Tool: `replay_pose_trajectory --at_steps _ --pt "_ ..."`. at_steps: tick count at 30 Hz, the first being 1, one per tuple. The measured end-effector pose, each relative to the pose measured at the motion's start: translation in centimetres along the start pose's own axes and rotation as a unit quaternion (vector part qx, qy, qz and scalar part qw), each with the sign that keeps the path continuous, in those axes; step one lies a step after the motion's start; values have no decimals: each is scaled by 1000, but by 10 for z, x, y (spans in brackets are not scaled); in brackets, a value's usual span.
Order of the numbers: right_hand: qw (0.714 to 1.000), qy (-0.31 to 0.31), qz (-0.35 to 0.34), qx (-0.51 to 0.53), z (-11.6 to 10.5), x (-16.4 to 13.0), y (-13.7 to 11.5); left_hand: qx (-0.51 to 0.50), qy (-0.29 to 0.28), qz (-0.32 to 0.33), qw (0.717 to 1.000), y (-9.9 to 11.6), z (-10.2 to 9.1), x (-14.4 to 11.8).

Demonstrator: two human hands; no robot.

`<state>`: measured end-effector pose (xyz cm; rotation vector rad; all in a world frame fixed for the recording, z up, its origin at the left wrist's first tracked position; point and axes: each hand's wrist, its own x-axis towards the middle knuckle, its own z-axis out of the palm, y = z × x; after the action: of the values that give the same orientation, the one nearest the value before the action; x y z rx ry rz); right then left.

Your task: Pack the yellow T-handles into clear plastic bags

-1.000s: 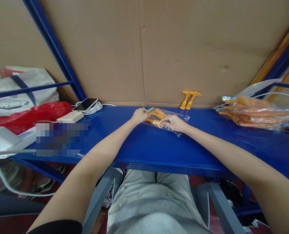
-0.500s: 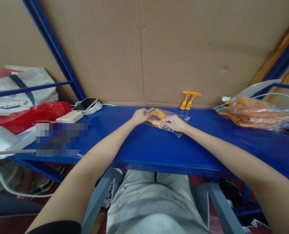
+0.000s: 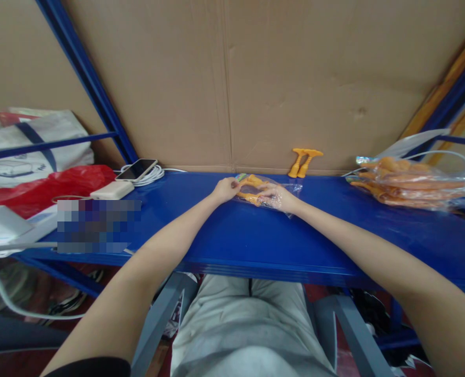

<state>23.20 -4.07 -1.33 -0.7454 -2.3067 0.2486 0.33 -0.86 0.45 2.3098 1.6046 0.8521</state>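
A clear plastic bag (image 3: 285, 187) lies on the blue table in front of me, with orange plastic pieces (image 3: 252, 181) in it. My left hand (image 3: 226, 189) pinches the bag's left end, where a small green printed part shows. The right hand (image 3: 276, 197) is inside or under the film; the clear plastic covers part of its fingers, which close around the right end of the orange pieces. Two orange T-shaped pieces (image 3: 303, 162) lean upright against the cardboard at the back of the table.
Several filled bags of orange pieces (image 3: 409, 180) are piled at the right. On the left are a phone (image 3: 137, 169) on a coiled white cable, a white power bank (image 3: 112, 190), a red plastic bag (image 3: 79, 178) and a tote bag (image 3: 65, 139). A cardboard wall (image 3: 256, 84) closes the back.
The left hand has turned slightly over the bag's left end. The bag's right end has shifted a little, and its lower corner sticks out less. The right hand stays nearly in place.
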Motion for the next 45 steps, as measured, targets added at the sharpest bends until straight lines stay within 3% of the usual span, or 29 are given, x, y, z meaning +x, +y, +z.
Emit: replay_pose_trajectory --at_steps 12,25,45 --pt "998 -2 -20 56 0 -2 -7 -98 15 -41 994 -5 6 5" --pt "997 -32 4 70 -3 -3 -5 -88 23 -37 995 -1 3 2" --pt "998 1 -5 65 7 4 -5 -106 23 -26 994 0 9 4"
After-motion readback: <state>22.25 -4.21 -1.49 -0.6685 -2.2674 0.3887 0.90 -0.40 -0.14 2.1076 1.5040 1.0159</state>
